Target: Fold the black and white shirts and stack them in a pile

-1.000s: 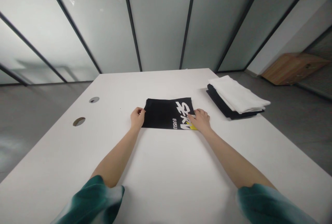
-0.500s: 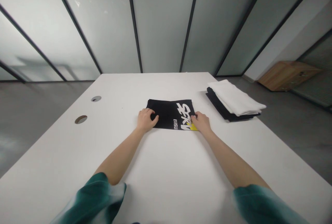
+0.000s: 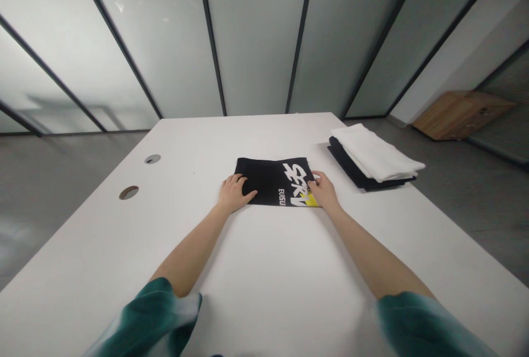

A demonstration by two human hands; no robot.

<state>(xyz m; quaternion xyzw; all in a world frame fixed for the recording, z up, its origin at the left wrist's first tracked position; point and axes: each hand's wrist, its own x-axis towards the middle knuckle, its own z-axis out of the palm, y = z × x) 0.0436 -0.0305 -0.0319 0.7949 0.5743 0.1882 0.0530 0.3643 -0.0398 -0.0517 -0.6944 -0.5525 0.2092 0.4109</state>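
Observation:
A folded black T-shirt (image 3: 264, 182) with white lettering and a yellow patch lies as a flat rectangle in mid-table. On its left edge rests my left hand (image 3: 236, 193), palm down, the thumb stretched out over the cloth and the fingers along the edge. My right hand (image 3: 325, 191) holds the right edge beside the print, thumb on top and fingers curled around the side; part of the fingertips is hidden.
At the right edge of the white table (image 3: 264, 269) lies a folded white cloth (image 3: 376, 150) on top of folded black cloth (image 3: 354, 171). Two round holes (image 3: 129, 192) pierce the tabletop at left. A wooden cabinet (image 3: 458, 114) stands beyond, near frosted glass panels (image 3: 256, 37).
My left hand has loosened from a curled grip and its thumb now lies spread on the T-shirt. My right hand and the T-shirt's right edge have shifted slightly right.

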